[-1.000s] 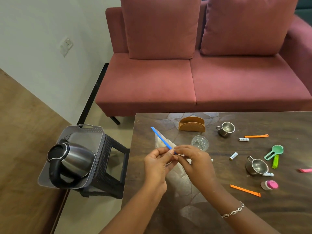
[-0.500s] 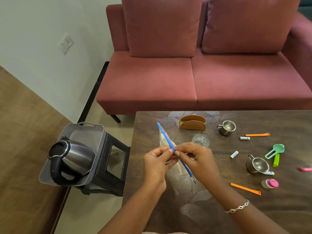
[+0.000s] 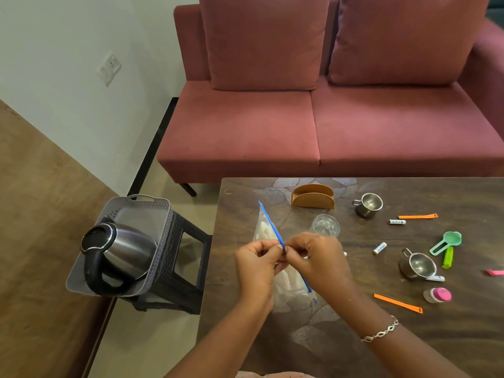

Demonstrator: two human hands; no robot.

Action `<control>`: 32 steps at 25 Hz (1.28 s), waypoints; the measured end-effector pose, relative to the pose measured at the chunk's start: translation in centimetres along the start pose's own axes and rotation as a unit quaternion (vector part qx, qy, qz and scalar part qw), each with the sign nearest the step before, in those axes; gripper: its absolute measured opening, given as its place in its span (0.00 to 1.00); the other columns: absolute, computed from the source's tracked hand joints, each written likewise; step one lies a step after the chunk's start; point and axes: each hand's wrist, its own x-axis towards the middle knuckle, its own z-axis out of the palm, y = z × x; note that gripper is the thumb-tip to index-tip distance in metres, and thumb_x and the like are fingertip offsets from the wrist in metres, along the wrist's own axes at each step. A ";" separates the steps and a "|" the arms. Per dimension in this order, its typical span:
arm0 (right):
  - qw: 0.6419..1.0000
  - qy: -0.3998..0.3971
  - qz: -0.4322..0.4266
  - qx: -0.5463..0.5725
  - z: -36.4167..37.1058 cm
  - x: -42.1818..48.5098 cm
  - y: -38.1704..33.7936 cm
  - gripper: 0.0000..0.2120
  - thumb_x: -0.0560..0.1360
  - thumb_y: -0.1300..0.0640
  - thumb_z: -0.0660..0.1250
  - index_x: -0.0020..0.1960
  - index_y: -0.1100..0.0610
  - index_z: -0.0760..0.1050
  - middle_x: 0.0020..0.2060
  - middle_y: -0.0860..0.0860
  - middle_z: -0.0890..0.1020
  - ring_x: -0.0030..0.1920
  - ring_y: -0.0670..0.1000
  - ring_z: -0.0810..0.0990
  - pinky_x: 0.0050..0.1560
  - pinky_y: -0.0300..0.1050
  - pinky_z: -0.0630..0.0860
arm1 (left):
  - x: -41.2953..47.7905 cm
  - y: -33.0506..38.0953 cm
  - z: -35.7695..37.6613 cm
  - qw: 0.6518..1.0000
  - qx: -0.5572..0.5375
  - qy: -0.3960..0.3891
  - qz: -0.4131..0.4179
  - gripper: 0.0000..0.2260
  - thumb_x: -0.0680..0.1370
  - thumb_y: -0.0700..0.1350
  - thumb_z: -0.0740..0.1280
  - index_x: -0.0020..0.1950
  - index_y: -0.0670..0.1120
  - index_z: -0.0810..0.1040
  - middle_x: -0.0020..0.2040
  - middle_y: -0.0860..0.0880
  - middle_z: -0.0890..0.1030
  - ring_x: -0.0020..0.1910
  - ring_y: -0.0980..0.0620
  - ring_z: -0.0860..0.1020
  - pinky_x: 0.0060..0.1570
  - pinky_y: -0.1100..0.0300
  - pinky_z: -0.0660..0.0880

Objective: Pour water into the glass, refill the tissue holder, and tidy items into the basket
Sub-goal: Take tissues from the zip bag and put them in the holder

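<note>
Left hand (image 3: 259, 266) and right hand (image 3: 319, 260) both pinch the blue zip strip (image 3: 268, 222) of a clear bag (image 3: 291, 290) of white tissues, fingertips meeting mid-strip, bag slanting over the table (image 3: 240, 203). Glass (image 3: 325, 225) just beyond the right hand; tissue holder (image 3: 312, 197) further back. Basket (image 3: 141, 211) on a stool (image 3: 176, 241) off to the left — kettle (image 3: 122, 249) inside.

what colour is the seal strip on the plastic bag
Blue; the seal strip shows best in the head view.

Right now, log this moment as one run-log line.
left hand pinches zip bag | right hand pinches zip bag | tissue holder empty | kettle in basket
</note>
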 end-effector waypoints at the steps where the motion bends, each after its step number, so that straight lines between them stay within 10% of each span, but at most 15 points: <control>1: 1.000 -0.003 0.002 -0.007 -0.1 0.0 -0.1 0.14 0.67 0.52 0.62 0.38 0.58 0.83 0.31 0.52 0.83 0.32 0.50 0.80 0.36 0.50 0.79 | 0.0 0.0 0.0 1.000 0.005 0.001 0.000 0.07 0.73 0.29 0.65 0.37 0.37 0.78 0.30 0.47 0.81 0.27 0.58 0.80 0.32 0.65 0.80; 13: 0.999 -0.008 0.030 -0.020 -0.2 -0.2 0.0 0.05 0.71 0.59 0.68 0.39 0.58 0.82 0.33 0.51 0.83 0.34 0.48 0.80 0.37 0.44 0.78 | 0.7 -0.7 -0.5 0.999 0.021 -0.038 0.002 0.05 0.75 0.35 0.67 0.39 0.35 0.77 0.36 0.38 0.80 0.35 0.49 0.80 0.39 0.58 0.81; 23: 0.988 0.095 0.117 -0.019 -1.9 0.4 2.0 0.05 0.70 0.63 0.67 0.36 0.59 0.79 0.30 0.52 0.82 0.33 0.51 0.80 0.36 0.43 0.73 | 1.8 -0.8 -3.0 0.989 0.101 0.048 0.095 0.11 0.71 0.30 0.64 0.30 0.42 0.72 0.22 0.50 0.74 0.27 0.48 0.72 0.31 0.58 0.71; 28: 0.993 0.076 0.085 0.015 -1.9 0.4 1.3 0.05 0.71 0.64 0.67 0.36 0.59 0.78 0.28 0.46 0.78 0.30 0.42 0.76 0.34 0.32 0.70 | 0.7 -1.3 -2.4 0.990 0.102 -0.007 0.102 0.12 0.74 0.35 0.66 0.31 0.43 0.72 0.24 0.51 0.74 0.29 0.51 0.72 0.31 0.59 0.70; 32: 0.998 0.052 0.038 0.024 -2.6 0.3 0.4 0.05 0.71 0.64 0.67 0.37 0.59 0.78 0.31 0.50 0.81 0.33 0.47 0.78 0.35 0.41 0.75 | 1.2 -1.4 -3.1 0.986 0.097 0.025 0.135 0.12 0.78 0.44 0.63 0.35 0.45 0.73 0.30 0.53 0.75 0.30 0.62 0.74 0.34 0.59 0.76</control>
